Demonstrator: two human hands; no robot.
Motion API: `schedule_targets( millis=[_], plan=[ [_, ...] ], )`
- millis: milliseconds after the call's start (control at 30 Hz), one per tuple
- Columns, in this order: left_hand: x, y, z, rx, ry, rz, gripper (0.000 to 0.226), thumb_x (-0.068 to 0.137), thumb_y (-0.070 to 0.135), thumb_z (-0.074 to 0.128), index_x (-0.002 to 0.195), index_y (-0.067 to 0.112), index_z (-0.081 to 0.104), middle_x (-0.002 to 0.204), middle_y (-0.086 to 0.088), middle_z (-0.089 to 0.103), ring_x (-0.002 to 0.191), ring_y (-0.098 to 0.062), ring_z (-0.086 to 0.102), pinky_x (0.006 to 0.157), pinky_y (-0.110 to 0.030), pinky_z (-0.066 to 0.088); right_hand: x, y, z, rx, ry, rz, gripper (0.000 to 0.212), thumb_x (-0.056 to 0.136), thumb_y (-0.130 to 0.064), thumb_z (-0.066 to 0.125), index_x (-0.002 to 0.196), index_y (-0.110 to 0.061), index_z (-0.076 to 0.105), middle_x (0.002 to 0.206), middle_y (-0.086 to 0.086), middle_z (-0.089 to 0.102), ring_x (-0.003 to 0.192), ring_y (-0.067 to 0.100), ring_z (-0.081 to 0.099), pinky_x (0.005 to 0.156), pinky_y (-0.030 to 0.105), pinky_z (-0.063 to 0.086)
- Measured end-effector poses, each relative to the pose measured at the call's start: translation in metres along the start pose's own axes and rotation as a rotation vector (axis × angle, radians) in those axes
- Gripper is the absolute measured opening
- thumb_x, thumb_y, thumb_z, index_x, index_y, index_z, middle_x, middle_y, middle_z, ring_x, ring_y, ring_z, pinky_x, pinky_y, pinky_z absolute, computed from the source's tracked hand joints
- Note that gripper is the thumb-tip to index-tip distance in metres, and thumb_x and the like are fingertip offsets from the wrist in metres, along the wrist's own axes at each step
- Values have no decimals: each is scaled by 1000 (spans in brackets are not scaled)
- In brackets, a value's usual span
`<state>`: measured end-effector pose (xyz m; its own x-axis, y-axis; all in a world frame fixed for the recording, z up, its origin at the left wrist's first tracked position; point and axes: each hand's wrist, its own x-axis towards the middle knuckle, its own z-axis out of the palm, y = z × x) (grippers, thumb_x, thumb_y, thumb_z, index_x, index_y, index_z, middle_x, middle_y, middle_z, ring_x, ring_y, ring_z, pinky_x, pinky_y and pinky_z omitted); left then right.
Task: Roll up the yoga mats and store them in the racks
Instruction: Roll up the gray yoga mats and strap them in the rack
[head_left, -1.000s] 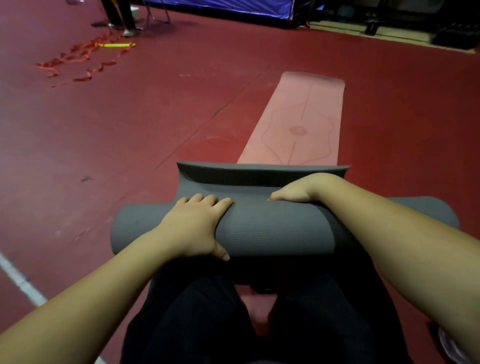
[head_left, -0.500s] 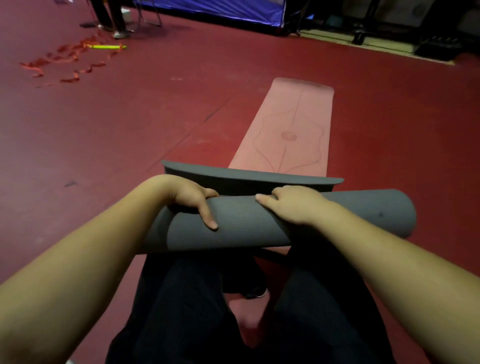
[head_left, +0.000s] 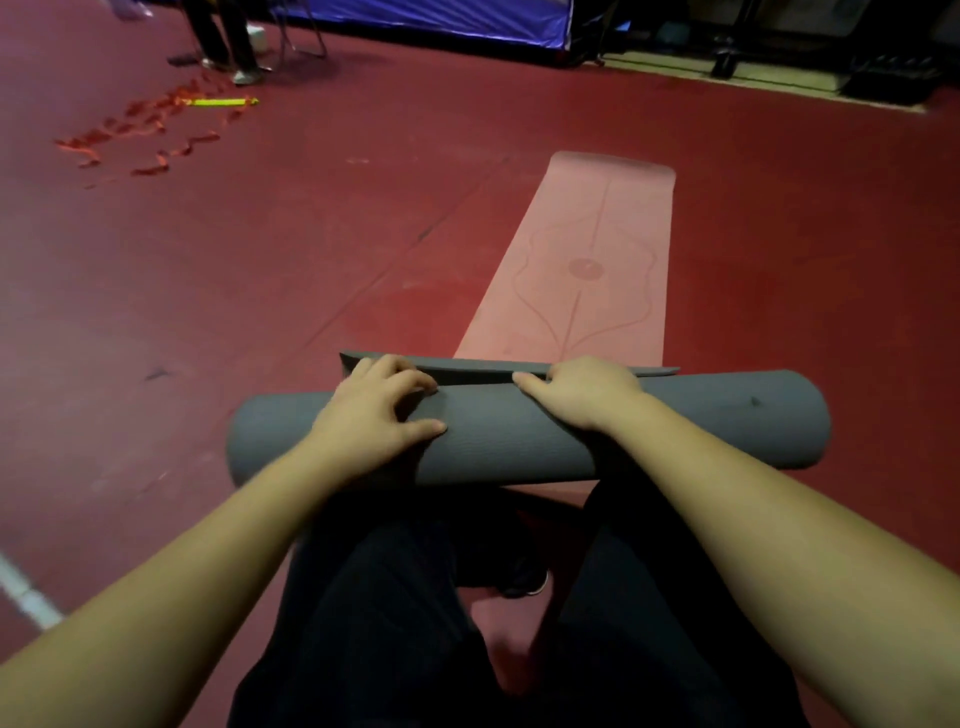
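Observation:
A grey yoga mat lies almost fully rolled across the floor in front of my knees. Only a short loose end sticks out flat on its far side. My left hand sits on top of the roll, fingers bent over the far edge and thumb spread on the near side. My right hand grips the roll's top further right, its fingers curled over onto the loose end. Beyond the roll a pink yoga mat lies unrolled, stretching away from me.
Dark red floor lies all around. Red ribbon scraps and a yellow stick lie far left, near a standing person's legs. A blue tarpaulin and dark equipment line the back. A white line crosses the near left.
The roll has turned forward and the loose end has grown shorter. My left hand came from the far side back onto the top; my right hand shifted forward to the loose edge.

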<state>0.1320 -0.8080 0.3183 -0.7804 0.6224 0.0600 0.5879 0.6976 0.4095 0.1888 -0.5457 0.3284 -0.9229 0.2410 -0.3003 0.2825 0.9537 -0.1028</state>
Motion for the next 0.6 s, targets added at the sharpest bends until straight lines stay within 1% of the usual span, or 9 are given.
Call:
schedule_targets(
  millis=[33, 67, 100, 167, 200, 267, 367, 467, 600],
  plan=[
    [-13, 1, 14, 51, 134, 26, 70, 72, 69, 49, 120, 19, 63, 119, -1, 56, 112, -25, 48, 99, -42, 41, 3, 0, -2, 12, -29, 6, 79, 91, -74, 20, 117, -16, 67, 123, 11, 64, 113, 30, 58, 85, 39, 43],
    [-25, 3, 28, 127, 217, 54, 70, 74, 66, 52, 122, 16, 61, 122, -6, 57, 115, -31, 50, 103, -47, 39, 6, 0, -5, 24, -60, 16, 81, 91, -75, 21, 119, -15, 66, 127, 13, 63, 116, 31, 57, 91, 40, 43],
    [-35, 5, 41, 229, 241, 84, 76, 71, 67, 57, 126, 14, 56, 128, -11, 55, 121, -35, 49, 108, -54, 33, 8, -1, -8, 34, -91, 22, 82, 91, -74, 22, 123, -12, 65, 132, 15, 60, 120, 32, 55, 96, 40, 42],
    [-46, 8, 61, 446, 142, 116, 102, 57, 70, 73, 138, 15, 43, 141, -19, 49, 134, -43, 41, 111, -67, 19, 11, -4, -13, 47, -153, 25, 82, 95, -70, 23, 132, -7, 60, 141, 20, 52, 128, 34, 50, 103, 39, 37],
    [-47, 8, 66, 513, 92, 103, 113, 51, 69, 79, 142, 16, 38, 146, -22, 44, 137, -46, 37, 110, -69, 15, 11, -6, -16, 50, -182, 19, 79, 97, -67, 24, 135, -5, 56, 145, 21, 48, 131, 34, 47, 105, 38, 35],
    [-40, 10, 66, 563, 58, 57, 117, 50, 62, 86, 145, 17, 32, 150, -25, 39, 137, -50, 35, 107, -71, 18, 11, -9, -22, 56, -220, 7, 75, 99, -62, 24, 140, -6, 52, 149, 21, 43, 135, 34, 43, 107, 38, 32],
    [-29, 13, 61, 561, 74, 40, 108, 56, 49, 87, 145, 18, 33, 145, -27, 43, 130, -50, 42, 103, -69, 29, 10, -12, -29, 75, -261, 4, 69, 102, -57, 24, 144, -7, 47, 154, 18, 36, 140, 31, 38, 110, 37, 28],
    [-25, 15, 56, 566, 95, 73, 109, 54, 51, 86, 144, 19, 33, 141, -24, 47, 128, -47, 45, 102, -66, 33, 8, -12, -36, 85, -288, -2, 65, 104, -53, 23, 146, -7, 44, 157, 16, 33, 143, 29, 34, 111, 35, 26],
    [-30, 19, 47, 569, 147, 104, 110, 53, 53, 85, 144, 21, 34, 138, -23, 49, 128, -44, 46, 102, -65, 34, 2, -8, -41, 96, -286, 8, 64, 103, -53, 25, 145, -8, 46, 156, 15, 34, 142, 28, 35, 111, 36, 26]
  ],
)
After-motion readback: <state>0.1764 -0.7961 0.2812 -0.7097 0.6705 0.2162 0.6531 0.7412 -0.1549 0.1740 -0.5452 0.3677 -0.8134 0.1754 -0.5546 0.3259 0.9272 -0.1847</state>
